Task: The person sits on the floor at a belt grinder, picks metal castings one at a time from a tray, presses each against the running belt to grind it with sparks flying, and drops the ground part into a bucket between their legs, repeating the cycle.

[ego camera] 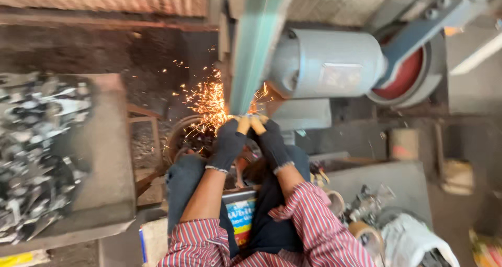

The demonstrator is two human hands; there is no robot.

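The left hand [228,141] and the right hand [271,141], both in dark gloves, are close together, pinching a small metal piece [246,117] against the green belt [253,52]. The piece is mostly hidden. It looks hard, light and probably hot, so the edges away from the belt are best to hold. Sparks [206,102] fly left. A grey motor [327,63] sits behind. A tray of metal bits [36,157] is on the left, above a dirty floor.

A tray of grey metal scraps [39,152] sits at left, a grey motor [327,63] with a red wheel [405,76] behind, a white bag [413,241] at lower right.
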